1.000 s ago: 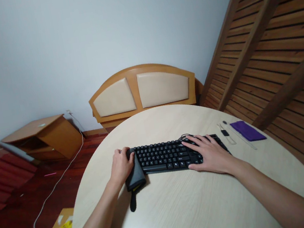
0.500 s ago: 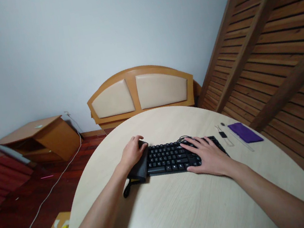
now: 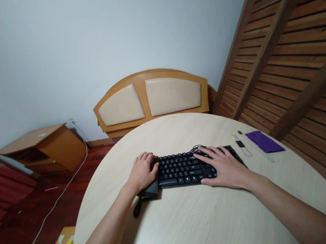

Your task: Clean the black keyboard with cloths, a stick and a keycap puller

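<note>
A black keyboard [image 3: 179, 174] lies flat near the middle of the round table. My right hand [image 3: 224, 166] rests on its right part, fingers spread and pressing flat on the keys. At the keyboard's left end, my left hand [image 3: 143, 171] grips a dark grey cloth pouch [image 3: 151, 191], thumb along its right edge and fingers over its far end. A black strap [image 3: 137, 208] loops from the pouch's near end onto the table. Much of the pouch is hidden under the left hand. A thin black cable [image 3: 197, 147] lies behind the keyboard.
On the table's right lie a purple cloth [image 3: 264, 141], a clear thin strip [image 3: 259, 149] and a small black-and-white cable [image 3: 241, 146]. A wooden headboard [image 3: 145, 100] stands behind the table [image 3: 199, 224]. Slatted wood rises at right; a low cabinet [image 3: 61, 149] stands left.
My left hand has come down lower, its fingers now folded over the pouch's far end, and the pouch lies flatter. The right hand has stayed in place on the keyboard.
</note>
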